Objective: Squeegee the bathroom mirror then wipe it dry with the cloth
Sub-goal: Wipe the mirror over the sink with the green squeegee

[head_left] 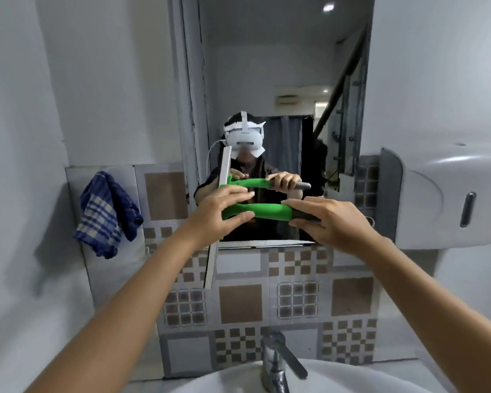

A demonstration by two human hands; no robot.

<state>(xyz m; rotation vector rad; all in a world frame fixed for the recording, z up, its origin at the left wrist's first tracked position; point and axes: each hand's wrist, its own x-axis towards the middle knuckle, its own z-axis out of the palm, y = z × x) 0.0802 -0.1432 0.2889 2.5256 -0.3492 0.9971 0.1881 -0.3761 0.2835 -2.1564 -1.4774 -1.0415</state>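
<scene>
The tall mirror (284, 66) hangs on the wall above the tiled band. I hold a green squeegee (267, 211) level in front of its lower part. My left hand (219, 214) grips the head end, and the pale blade (211, 265) runs down below that hand, against the mirror's left edge. My right hand (332, 222) grips the dark end of the handle. A blue and white checked cloth (105, 214) hangs on the wall to the left of the mirror, apart from both hands. The mirror reflects the squeegee and both hands.
A white basin (352, 375) with a chrome tap (278, 361) sits below my arms. A white wall-mounted dispenser (451, 194) juts out at the right of the mirror. Patterned tiles (238, 304) cover the wall under the mirror.
</scene>
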